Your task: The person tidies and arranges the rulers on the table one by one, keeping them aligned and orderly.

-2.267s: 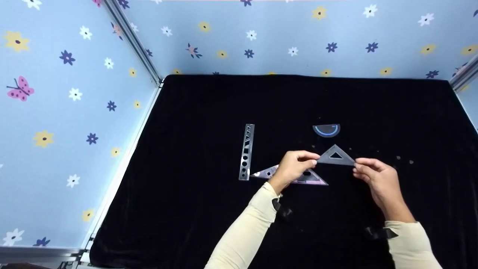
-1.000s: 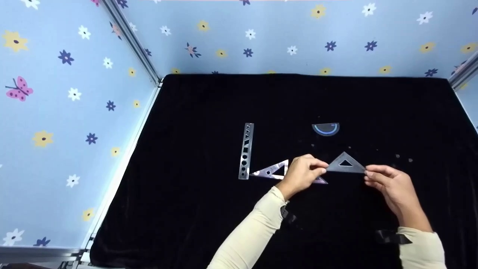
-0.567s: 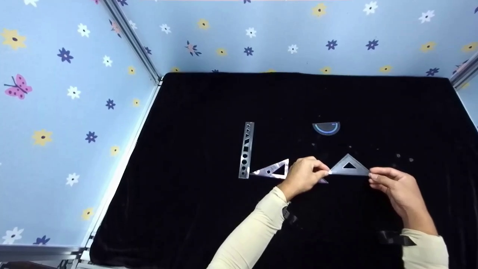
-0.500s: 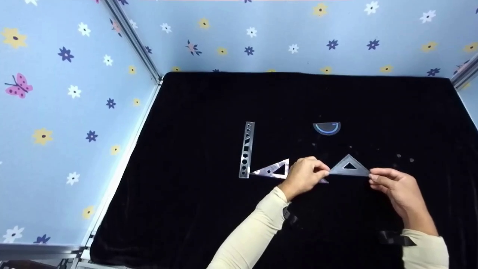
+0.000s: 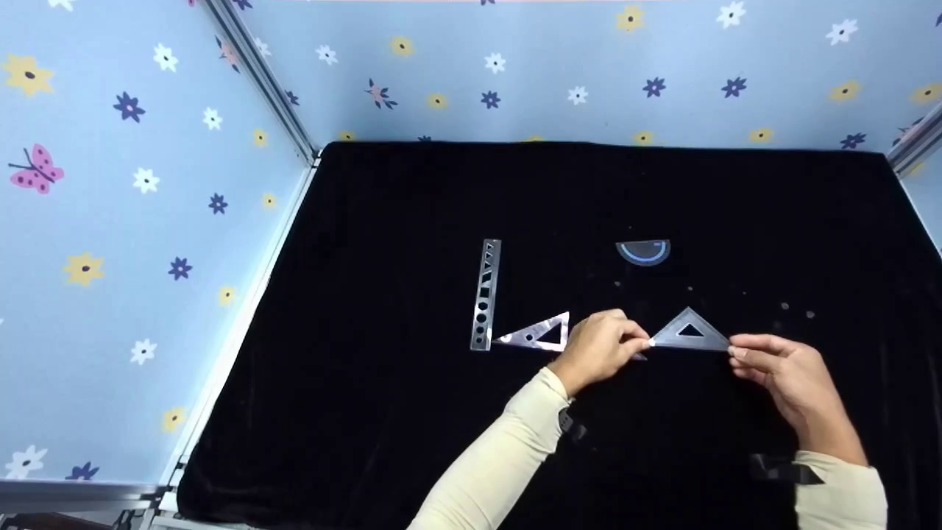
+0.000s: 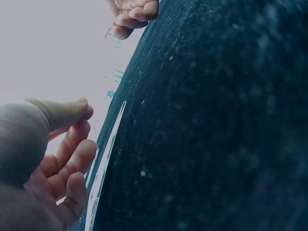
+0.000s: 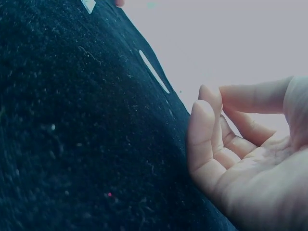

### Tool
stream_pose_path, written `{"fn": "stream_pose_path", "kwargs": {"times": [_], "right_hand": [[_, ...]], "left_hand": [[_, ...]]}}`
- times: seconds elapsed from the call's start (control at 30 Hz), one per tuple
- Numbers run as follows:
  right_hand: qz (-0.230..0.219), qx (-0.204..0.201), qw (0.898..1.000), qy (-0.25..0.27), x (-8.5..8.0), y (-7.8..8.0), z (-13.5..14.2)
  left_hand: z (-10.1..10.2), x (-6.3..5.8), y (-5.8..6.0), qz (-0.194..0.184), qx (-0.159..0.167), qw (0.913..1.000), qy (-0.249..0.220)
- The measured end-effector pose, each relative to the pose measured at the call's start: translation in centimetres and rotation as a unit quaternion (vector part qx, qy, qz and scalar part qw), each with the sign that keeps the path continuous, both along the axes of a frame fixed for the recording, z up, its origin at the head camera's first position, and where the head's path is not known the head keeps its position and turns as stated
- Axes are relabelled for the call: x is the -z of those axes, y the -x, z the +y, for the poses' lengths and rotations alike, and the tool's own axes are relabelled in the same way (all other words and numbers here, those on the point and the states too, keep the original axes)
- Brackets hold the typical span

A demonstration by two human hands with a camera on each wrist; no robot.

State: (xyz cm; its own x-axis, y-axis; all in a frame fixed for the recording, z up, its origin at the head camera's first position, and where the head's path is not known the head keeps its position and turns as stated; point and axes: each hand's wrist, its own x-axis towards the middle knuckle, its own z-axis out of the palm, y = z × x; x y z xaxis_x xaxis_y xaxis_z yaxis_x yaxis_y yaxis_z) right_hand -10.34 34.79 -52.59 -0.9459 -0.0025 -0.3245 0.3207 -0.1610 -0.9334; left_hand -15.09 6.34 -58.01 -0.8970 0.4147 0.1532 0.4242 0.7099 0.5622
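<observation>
Grey see-through set square point(image 5: 690, 342) between them, I have the left hand point(image 5: 597, 347) and right hand point(image 5: 787, 379) pinching opposite corners, probably to keep it steady; the left partly hides a purple triangle point(image 5: 541, 330).

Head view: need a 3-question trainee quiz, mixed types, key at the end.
1. Short answer: what do the left hand and right hand hold between them?
2. True or false: the protractor lies with its curved edge toward the person.
3. Multiple choice: what does the left hand partly hide from the head camera?
a) the straight ruler
b) the protractor
c) the patterned set square

Key:
1. The small clear set square, pinched near a corner by each hand.
2. True.
3. c, the patterned set square.
</observation>
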Motion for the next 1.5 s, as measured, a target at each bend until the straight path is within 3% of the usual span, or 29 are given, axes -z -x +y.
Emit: {"fn": "stream_pose_path", "kwargs": {"times": [0.23,0.7,0.83,1.03,1.5], "right_hand": [[0.011,0.002,1.0,-0.028,0.3,-0.1,-0.2],[0.012,-0.016,0.997,-0.074,0.5,0.0,-0.2],[0.019,-0.035,0.989,-0.144,0.5,0.0,-0.2],[0.031,-0.056,0.967,-0.247,0.6,0.0,-0.2],[0.041,-0.062,0.95,-0.303,0.9,0.0,-0.5]], "left_hand": [[0.3,1.3,0.4,0.042,0.02,0.9976,0.051],[0.5,1.4,0.6,0.039,0.033,0.9933,0.104],[0.4,1.6,0.7,0.044,0.043,0.9926,0.105],[0.4,1.7,0.8,0.056,0.057,0.9917,0.101],[0.6,1.9,1.0,0.059,0.059,0.9901,0.113]]}}
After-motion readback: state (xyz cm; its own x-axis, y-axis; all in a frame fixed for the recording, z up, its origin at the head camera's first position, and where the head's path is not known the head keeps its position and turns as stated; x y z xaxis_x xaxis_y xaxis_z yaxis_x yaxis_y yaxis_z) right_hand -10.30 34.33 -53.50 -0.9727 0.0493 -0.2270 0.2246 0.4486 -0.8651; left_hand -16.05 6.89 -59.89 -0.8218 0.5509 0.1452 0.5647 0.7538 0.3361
